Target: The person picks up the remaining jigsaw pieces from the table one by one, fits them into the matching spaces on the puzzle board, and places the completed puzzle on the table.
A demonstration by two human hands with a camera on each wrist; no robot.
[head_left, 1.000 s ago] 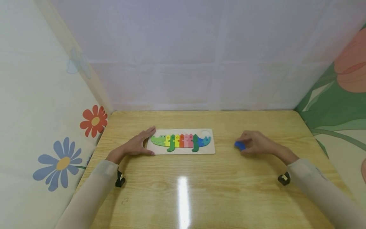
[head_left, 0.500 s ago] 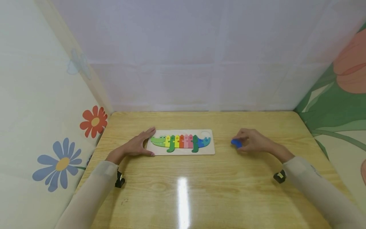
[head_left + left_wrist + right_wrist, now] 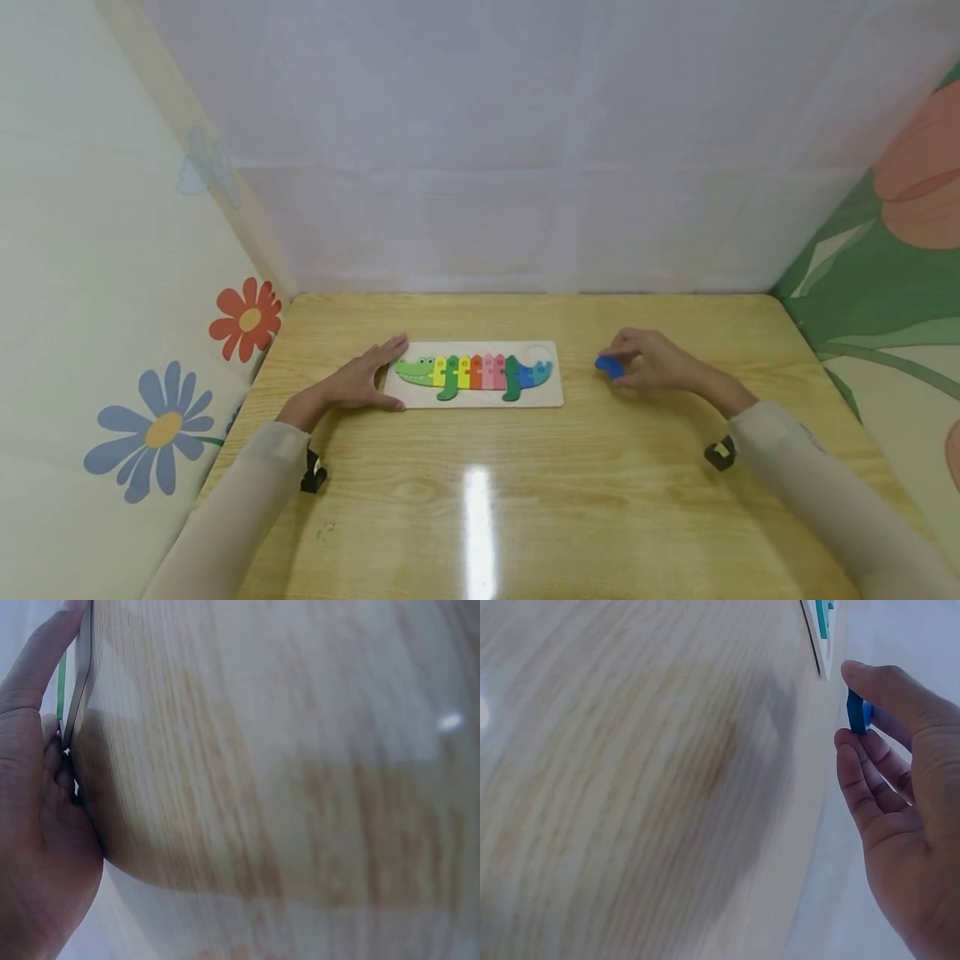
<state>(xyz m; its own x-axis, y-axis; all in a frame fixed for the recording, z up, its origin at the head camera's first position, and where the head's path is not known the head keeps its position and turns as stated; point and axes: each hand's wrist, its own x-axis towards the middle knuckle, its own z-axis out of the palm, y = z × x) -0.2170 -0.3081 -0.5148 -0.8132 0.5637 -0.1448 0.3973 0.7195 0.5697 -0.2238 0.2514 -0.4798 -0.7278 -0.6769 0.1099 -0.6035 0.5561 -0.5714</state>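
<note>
A wooden crocodile puzzle board [image 3: 472, 400] lies flat on the table, with colourful pieces making up the crocodile's head, body and legs. A ring outline shows bare at its upper right, by the blue tail pieces. My left hand [image 3: 360, 379] holds the board's left end, thumb at the near corner and fingers at the far one. To the right of the board, my right hand [image 3: 656, 362] pinches a small curved blue puzzle piece [image 3: 611, 367] between thumb and fingers. In the right wrist view the blue piece [image 3: 857, 712] is seen edge-on, apart from the board.
The wood-grain table [image 3: 600, 500] carries a bright light reflection near its front. A pale cloth wall [image 3: 480, 208] rises behind its far edge, and flower-printed panels [image 3: 165, 417] stand at both sides. A dark wrist camera [image 3: 720, 454] sits at each sleeve.
My right hand has moved left toward the board, carrying the blue puzzle piece. The left hand and the board have stayed in place.
</note>
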